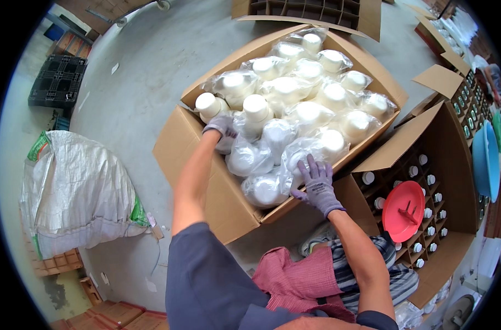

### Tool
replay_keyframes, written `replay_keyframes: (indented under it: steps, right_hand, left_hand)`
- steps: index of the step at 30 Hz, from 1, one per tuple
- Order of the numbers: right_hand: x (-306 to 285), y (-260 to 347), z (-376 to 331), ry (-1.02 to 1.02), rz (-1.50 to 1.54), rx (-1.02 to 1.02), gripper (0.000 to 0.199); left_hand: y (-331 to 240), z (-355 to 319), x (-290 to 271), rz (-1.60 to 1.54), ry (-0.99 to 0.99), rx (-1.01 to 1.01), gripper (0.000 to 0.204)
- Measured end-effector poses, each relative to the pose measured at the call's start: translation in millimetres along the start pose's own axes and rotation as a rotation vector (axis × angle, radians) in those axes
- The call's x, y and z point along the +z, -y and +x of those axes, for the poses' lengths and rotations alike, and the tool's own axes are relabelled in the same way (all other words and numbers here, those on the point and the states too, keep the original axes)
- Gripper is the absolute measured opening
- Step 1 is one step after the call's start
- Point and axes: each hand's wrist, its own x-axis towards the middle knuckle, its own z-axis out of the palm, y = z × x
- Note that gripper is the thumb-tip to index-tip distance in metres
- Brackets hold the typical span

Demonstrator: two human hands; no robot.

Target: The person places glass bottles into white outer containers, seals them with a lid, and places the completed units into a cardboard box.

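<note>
A large cardboard box (187,190) holds several off-white bottles (283,88) with white caps, most of them in clear plastic bags. My left hand (222,126), in a grey glove, reaches in at the box's left side, beside a bottle with a bare white cap (208,103). Its fingers are curled down and closed on a crumpled clear plastic bag (226,144); the fingertips are partly hidden. At the near right edge, my gloved right hand (318,184) is open, fingers spread over a bagged bottle (294,163) and touching its plastic.
To the right, an open divided carton (388,148) holds white-capped bottles, with a red dish (403,212) on top. A blue basin (485,160) stands beyond it. Another divided carton (366,22) lies at the back. A white woven sack (77,190) and black pallet (58,81) are left.
</note>
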Motion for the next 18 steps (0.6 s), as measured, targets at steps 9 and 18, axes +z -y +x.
replay_keyframes:
  steps: [9,18]
  right_hand:
    - [-10.4,3.7,3.0,0.042,0.021,0.037,0.098]
    - [-7.2,-10.9,-5.2,0.019,0.004,0.079,0.098]
  left_hand:
    - [-112.2,47.2,41.0,0.533,0.189,-0.300,0.050]
    - [-144.1,-28.6,-81.7,0.451,0.022,0.006,0.030]
